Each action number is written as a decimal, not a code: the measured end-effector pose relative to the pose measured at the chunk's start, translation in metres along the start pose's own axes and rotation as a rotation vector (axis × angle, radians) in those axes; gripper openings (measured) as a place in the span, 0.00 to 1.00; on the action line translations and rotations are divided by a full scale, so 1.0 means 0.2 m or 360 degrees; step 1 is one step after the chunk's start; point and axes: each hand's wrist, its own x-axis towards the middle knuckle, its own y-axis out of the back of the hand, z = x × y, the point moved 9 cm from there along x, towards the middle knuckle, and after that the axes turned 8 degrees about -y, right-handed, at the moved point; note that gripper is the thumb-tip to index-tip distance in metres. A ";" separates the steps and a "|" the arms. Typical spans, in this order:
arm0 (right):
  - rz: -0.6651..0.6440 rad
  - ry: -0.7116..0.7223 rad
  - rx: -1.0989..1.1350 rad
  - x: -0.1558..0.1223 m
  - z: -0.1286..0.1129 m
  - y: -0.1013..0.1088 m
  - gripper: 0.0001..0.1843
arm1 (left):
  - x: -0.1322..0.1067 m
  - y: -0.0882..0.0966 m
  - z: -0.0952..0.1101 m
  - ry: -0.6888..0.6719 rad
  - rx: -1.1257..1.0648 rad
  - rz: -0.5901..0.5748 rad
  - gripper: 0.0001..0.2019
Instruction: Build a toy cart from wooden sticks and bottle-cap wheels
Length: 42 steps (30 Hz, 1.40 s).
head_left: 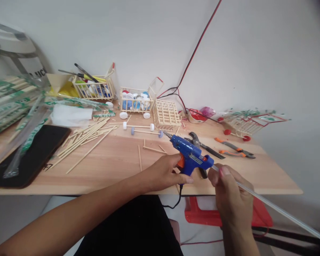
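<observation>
My left hand is closed around the grip of a blue glue gun, with its nozzle pointing up and left over the table. Behind the gun, my right hand pinches a long translucent glue stick. The stick's front end meets the back of the gun; how deep it sits inside cannot be seen. Just beyond the nozzle lie two wheel axles, one with white wheels and one with grey-blue wheels. A wooden stick lattice basket rests behind them.
Loose wooden sticks lie left of centre beside a black board. Two small stick carts holding bottle caps stand by the wall. Orange-handled pliers and black cutters lie to the right. A red stool is below the table edge.
</observation>
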 end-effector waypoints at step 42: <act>0.0060 -0.0176 0.0683 0.02 0.13 -0.06 0.23 | 0.00 -0.03 -0.08 0.0091 -0.0269 -0.0061 0.16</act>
